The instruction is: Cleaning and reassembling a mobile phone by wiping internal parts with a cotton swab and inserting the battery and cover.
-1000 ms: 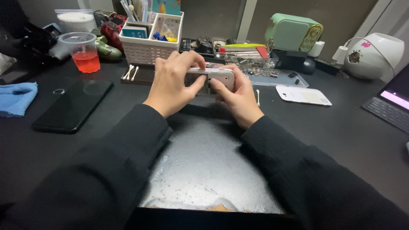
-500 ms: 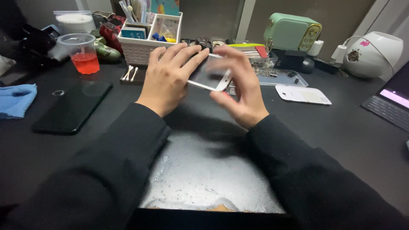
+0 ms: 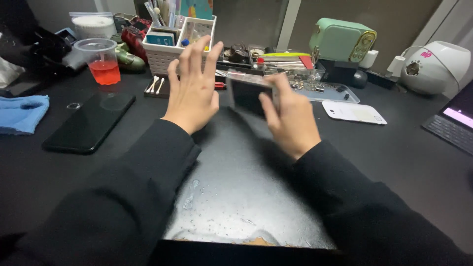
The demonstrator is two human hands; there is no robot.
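Dark mat (image 3: 236,197), right hand (image 3: 290,116) gripping phone (image 3: 249,91)

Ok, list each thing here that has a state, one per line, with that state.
left hand: open, fingers spread, holding nothing
right hand: holding a thin dark panel by its edge
plastic cup: upright, partly filled with red liquid
black phone: flat, screen dark
white phone: lying flat
laptop: open, screen lit
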